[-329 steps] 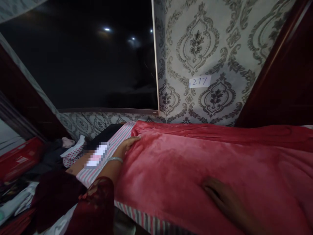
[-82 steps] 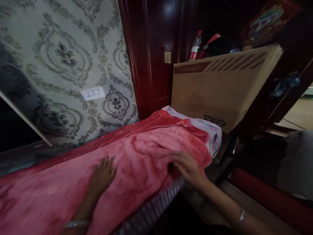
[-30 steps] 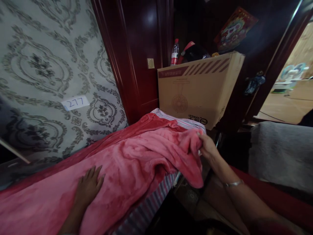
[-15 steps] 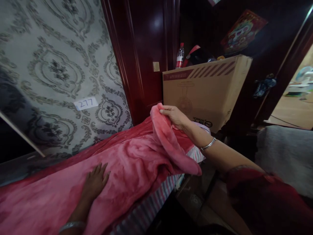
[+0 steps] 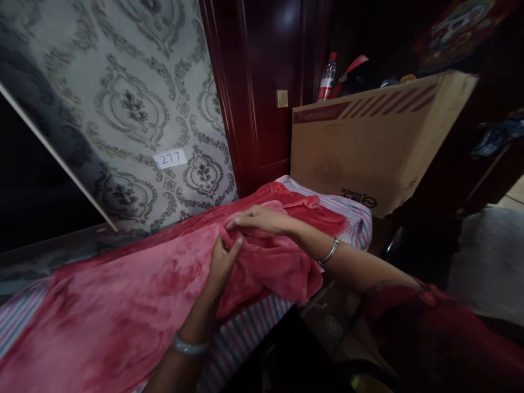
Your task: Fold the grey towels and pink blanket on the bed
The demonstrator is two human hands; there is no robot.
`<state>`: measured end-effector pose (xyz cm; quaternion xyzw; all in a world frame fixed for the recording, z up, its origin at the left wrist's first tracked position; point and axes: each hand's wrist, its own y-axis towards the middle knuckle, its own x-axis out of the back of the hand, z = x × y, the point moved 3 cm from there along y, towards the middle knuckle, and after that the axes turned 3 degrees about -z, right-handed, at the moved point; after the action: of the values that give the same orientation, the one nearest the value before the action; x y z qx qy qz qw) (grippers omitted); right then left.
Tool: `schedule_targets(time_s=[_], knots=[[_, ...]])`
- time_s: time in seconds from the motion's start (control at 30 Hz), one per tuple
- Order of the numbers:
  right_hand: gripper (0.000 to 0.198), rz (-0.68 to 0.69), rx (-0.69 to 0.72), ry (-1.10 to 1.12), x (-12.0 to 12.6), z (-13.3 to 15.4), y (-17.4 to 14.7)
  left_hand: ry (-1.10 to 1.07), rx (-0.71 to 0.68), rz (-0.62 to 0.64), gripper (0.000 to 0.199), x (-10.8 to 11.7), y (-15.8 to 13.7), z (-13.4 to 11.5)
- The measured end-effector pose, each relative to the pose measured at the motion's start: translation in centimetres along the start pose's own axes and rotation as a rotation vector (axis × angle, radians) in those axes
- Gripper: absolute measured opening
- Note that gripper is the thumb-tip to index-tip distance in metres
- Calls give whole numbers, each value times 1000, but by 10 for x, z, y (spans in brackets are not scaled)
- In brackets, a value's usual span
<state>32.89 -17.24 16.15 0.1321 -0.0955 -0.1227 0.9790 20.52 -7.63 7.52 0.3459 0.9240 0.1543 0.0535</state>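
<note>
**Blanket end folded back, both hands meeting on the fold**

Head view, now: pink fleece blanket (image 5: 135, 295) spread along a striped sheet (image 5: 245, 338), its far end doubled back on itself into a thick bunched fold near the cardboard box (image 5: 368, 142). Right hand (image 5: 262, 218) lying flat on top of that fold, fingers stretched and loose, gripping nothing, palm pressing the cloth down. Left hand (image 5: 221, 262) just beside it, thumb and fingers pinched on a ridge of the blanket below the right hand. Silver bangles on both wrists.

Against half a second ago: right hand no longer lifting the blanket corner high in a pinch; corner now laid down over the rest. Left hand no longer flat and far back on the blanket, now up at the fold. Judged from this: fold-over of the end done, hands now at setting and smoothing the fold.

Around: patterned wallpaper with a label reading 277 (image 5: 170, 159), dark red door frame (image 5: 245, 98), bottle (image 5: 326, 82) behind the box
</note>
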Motion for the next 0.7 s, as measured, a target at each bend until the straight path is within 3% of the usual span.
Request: schedule_targets(time_s=[0.07,0.17,0.23,0.33,0.43,0.5,0.6,0.67,0.7], knots=[[37,5,-40,17,18,-10,-8,-70,119,-69,36,5,-3,15],[33,-209,-70,-83,65,-37,-30,-189,240,-170,32,30,-3,41],[23,-373,-67,-238,95,-61,-51,-159,264,-158,32,47,-3,53],[17,-560,-76,-421,124,-95,-81,132,182,-182,29,64,-6,56],[21,-670,-111,-526,138,-117,-97,366,24,-273,31,64,-17,45],[24,-720,-100,-552,145,-123,-96,566,-208,-166,32,47,-28,34],[30,-739,-72,-544,155,-128,-78,835,-572,265,35,1,-46,25],[37,-729,-75,-526,162,-135,-59,898,-599,480,42,-24,-53,27],[41,-723,-81,-516,166,-139,-49,932,-567,528,46,-33,-53,30]])
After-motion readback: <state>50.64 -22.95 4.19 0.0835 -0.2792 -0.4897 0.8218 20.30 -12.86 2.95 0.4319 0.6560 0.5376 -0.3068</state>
